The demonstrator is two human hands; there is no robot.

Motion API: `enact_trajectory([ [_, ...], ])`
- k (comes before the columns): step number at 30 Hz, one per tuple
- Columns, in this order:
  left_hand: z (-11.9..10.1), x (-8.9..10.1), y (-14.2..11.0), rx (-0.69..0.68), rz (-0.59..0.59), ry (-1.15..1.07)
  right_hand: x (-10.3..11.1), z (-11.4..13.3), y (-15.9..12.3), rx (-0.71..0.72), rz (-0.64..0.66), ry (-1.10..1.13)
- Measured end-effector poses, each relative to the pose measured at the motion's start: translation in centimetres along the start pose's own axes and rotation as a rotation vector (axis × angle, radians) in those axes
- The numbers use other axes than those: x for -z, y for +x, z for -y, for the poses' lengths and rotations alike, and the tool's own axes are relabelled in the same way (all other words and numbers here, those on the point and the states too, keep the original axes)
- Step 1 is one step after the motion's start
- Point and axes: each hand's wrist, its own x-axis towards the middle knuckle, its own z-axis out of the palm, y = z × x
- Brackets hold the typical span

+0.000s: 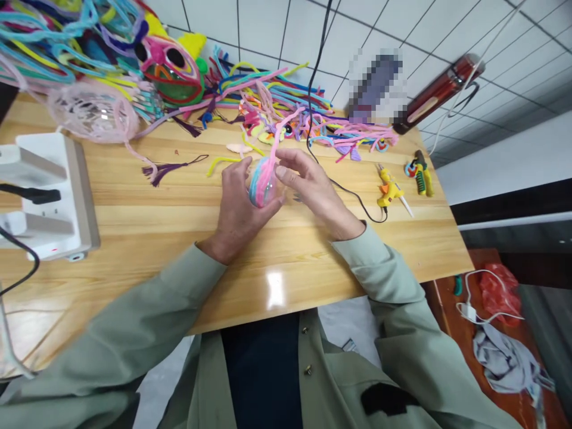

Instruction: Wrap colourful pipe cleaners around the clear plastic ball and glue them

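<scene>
My left hand (236,205) is wrapped round a clear ball (269,189) banded with pink and blue pipe cleaners, held a little above the wooden table (179,196). From the top of the ball a loose pink pipe cleaner (277,132) stands up and away. At the ball's right side, my right hand (313,185) has its thumb and forefinger closed at the base of that pink strand. Just beyond the hands, a yellow pipe cleaner piece (222,162) rests on the table. The palm side of both hands is partly hidden.
A yellow glue gun (389,189) and pliers (422,174) lie on the right. Piled pipe cleaners (268,95) line the wall beside a fish-like figure (172,65) and another wrapped clear ball (92,112). A power strip (80,185) sits left; a red flask (440,92) stands back right.
</scene>
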Motion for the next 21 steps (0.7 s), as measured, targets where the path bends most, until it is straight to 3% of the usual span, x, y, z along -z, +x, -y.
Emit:
enact_trajectory([
  [6,-0.7,0.0,-0.2,-0.071,0.025,-0.012,-0.3,-1.7,0.9,-0.030,-0.018,0.103],
  [10,-1.1,0.7,-0.3,-0.013,0.081,-0.078,-0.3,-2.4,0.6,-0.039,-0.041,0.149],
  [16,-1.1,1.7,0.6,-0.014,0.085,-0.100,-0.4,-2.5,0.9,0.002,0.025,0.086],
  [21,-1.2,1.7,1.0,0.109,0.188,-0.254,-0.1,-2.0,1.2,0.015,0.050,0.075],
])
